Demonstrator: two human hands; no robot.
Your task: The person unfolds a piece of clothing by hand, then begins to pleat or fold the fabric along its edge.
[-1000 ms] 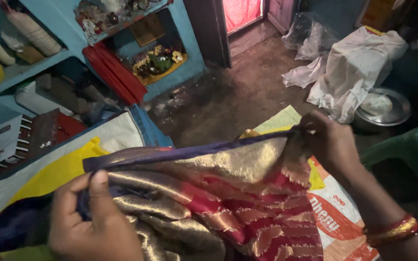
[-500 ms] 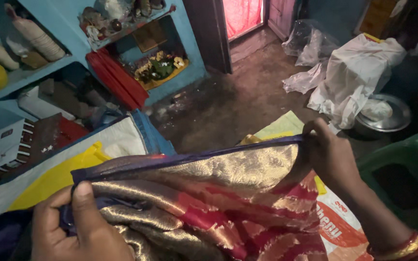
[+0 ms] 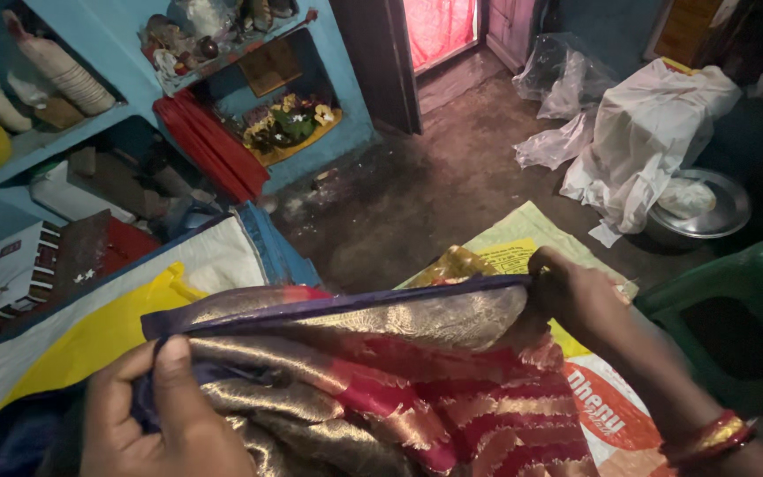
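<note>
Both hands, left hand point(image 3: 165, 415) and right hand point(image 3: 576, 296), pinch the blue-edged, gold-and-red shimmering woven cloth point(image 3: 399, 371) taut.

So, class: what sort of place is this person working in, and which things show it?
Probably a room in a modest home: blue wall shelves crowded with household goods, a niche with flowers, and a metal bowl on the bare floor.
</note>
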